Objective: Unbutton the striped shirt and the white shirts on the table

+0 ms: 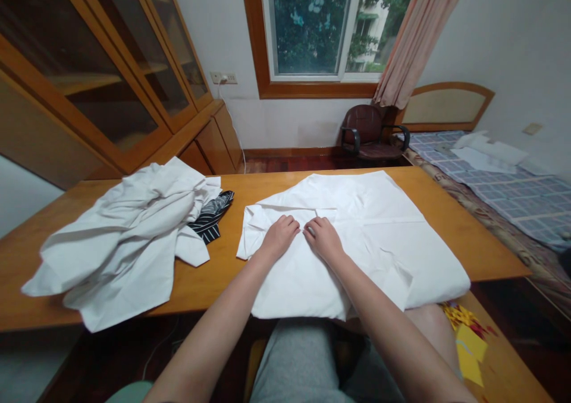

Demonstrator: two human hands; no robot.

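Observation:
A white garment (383, 260) lies spread over the front of the wooden table, its near edge hanging at my lap. Creases and a folded-over flap show along its left part. My left hand (282, 236) rests on that left part, fingers curled down and closed on the fabric. Close beside it, my right hand (323, 238) pinches the same cloth, its fingertips almost meeting those of the left. What lies under the fingertips is hidden. To the left sits a crumpled heap of white cloth (129, 230), apart from both hands.
Black-and-white striped fabric (212, 216) pokes out beside the heap. The wooden table (227, 278) runs across in front of me. At right, a lower wooden surface holds yellow paper (470, 355). Beyond stand a brown armchair (363, 129), a bed (504, 171) and a glass-door cabinet (129, 64).

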